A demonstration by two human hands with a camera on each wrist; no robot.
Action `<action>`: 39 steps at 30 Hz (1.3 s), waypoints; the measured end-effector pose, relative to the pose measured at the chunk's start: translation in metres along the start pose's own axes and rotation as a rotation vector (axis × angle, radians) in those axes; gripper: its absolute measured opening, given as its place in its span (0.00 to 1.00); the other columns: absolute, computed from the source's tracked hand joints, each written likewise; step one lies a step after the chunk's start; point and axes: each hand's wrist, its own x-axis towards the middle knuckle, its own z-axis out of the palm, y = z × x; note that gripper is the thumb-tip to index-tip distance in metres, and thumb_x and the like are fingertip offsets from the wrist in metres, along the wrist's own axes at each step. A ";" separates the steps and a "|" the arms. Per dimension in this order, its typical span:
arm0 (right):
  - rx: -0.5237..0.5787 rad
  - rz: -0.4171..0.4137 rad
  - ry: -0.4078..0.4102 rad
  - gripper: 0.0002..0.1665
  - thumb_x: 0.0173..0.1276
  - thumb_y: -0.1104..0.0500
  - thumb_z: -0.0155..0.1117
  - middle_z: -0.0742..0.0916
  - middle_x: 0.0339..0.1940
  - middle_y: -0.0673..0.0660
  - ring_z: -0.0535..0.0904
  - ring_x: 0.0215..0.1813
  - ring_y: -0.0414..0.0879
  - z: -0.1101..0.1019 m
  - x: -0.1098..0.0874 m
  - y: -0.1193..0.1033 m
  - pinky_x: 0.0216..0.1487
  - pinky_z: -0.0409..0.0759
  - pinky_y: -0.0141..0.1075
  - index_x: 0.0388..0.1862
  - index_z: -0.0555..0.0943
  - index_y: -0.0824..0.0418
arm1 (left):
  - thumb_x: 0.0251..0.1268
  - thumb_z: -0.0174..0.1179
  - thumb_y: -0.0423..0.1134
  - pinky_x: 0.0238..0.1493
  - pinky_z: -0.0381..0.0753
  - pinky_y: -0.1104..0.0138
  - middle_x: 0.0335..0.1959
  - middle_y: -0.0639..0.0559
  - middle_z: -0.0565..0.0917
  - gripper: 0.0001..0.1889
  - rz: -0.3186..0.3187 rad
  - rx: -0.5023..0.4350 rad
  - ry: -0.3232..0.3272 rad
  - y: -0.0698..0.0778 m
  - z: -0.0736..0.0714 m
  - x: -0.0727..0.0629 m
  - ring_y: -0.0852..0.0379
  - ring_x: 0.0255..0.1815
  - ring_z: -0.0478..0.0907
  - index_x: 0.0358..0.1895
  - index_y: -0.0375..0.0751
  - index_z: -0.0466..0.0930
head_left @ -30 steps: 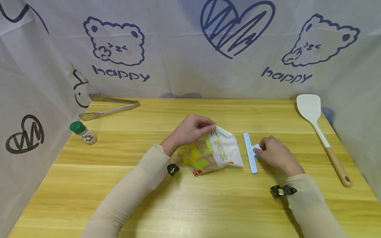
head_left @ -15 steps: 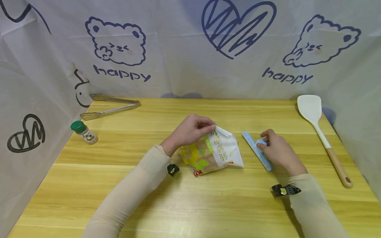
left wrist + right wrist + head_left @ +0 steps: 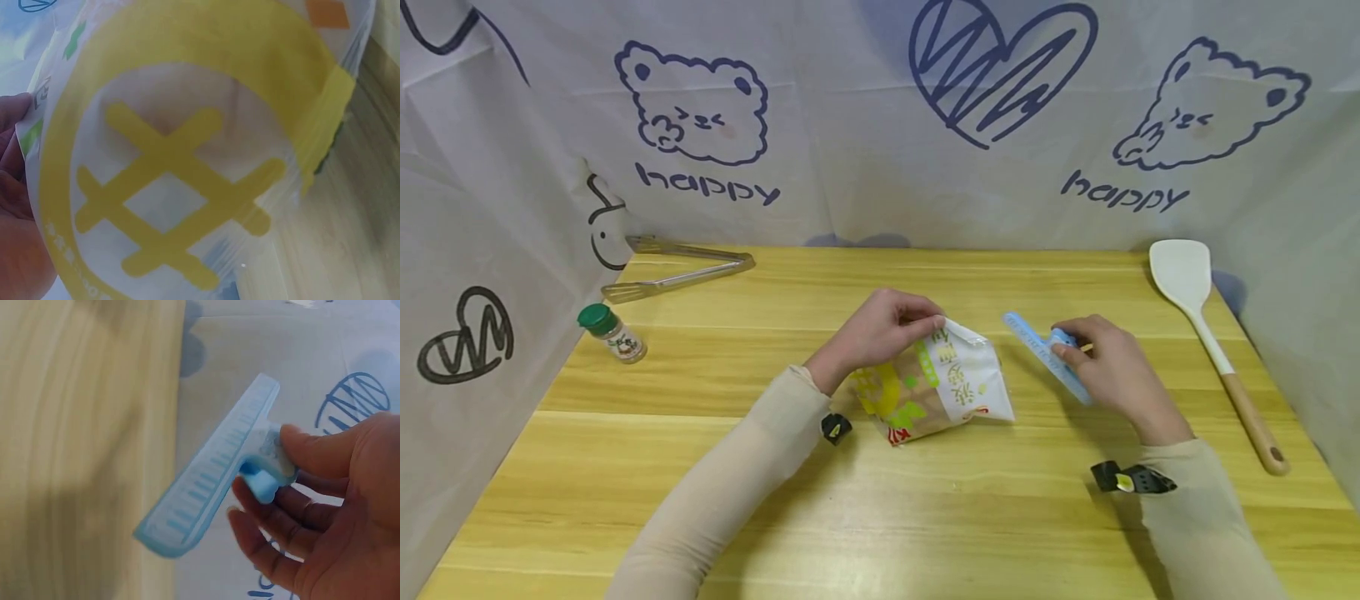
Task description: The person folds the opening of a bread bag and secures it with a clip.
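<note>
In the head view, my left hand point(image 3: 891, 332) pinches the folded upper edge of a printed plastic food bag point(image 3: 966, 379) near the middle of the table. The left wrist view is mostly filled by the bag's point(image 3: 187, 37) yellow print, with part of the hand point(image 3: 25, 231) at the left edge. To the right, my right hand point(image 3: 1108, 367) grips the tab of a light blue bag clip point(image 3: 1037, 350). Thumb and fingers press the clip's handle in the right wrist view, and its long ridged bar point(image 3: 209, 481) slants out from the hand point(image 3: 337, 506).
Metal tongs point(image 3: 700, 271) lie at the back left, and a green-capped seasoning jar point(image 3: 613, 333) sits in front of them. A white spatula with a wooden handle point(image 3: 1217, 350) lies along the right side. White cloth walls point(image 3: 850, 167) with drawings border the table.
The right hand has lifted the bag clip off the table and turned it from nearly straight to slanted, with the bar tipped. The left hand and bag have stayed in place.
</note>
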 end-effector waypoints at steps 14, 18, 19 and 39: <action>0.152 -0.160 0.197 0.15 0.73 0.60 0.62 0.81 0.47 0.57 0.76 0.47 0.50 -0.005 -0.008 -0.011 0.48 0.73 0.32 0.55 0.80 0.64 | 0.72 0.60 0.37 0.39 0.79 0.68 0.40 0.52 0.87 0.10 0.003 0.010 0.005 0.001 0.000 0.000 0.61 0.34 0.81 0.47 0.37 0.87; 0.143 -0.183 0.199 0.13 0.71 0.61 0.64 0.82 0.41 0.53 0.76 0.43 0.46 -0.004 -0.008 -0.012 0.43 0.71 0.26 0.52 0.83 0.62 | 0.72 0.60 0.38 0.39 0.79 0.69 0.40 0.53 0.87 0.10 -0.014 0.028 0.009 0.001 0.000 0.000 0.61 0.33 0.80 0.47 0.38 0.87; 0.138 -0.188 0.198 0.12 0.70 0.62 0.65 0.82 0.40 0.52 0.76 0.41 0.45 -0.004 -0.008 -0.013 0.42 0.72 0.27 0.51 0.83 0.61 | 0.72 0.60 0.38 0.39 0.79 0.69 0.40 0.53 0.87 0.10 -0.016 0.031 0.010 0.001 0.000 0.000 0.61 0.33 0.80 0.47 0.38 0.87; 0.042 -0.288 0.206 0.06 0.64 0.63 0.72 0.79 0.31 0.47 0.71 0.30 0.43 -0.001 -0.014 -0.020 0.29 0.68 0.33 0.40 0.86 0.59 | 0.72 0.60 0.38 0.39 0.79 0.69 0.40 0.53 0.87 0.10 -0.037 0.039 0.016 0.001 0.001 0.001 0.61 0.33 0.80 0.47 0.38 0.87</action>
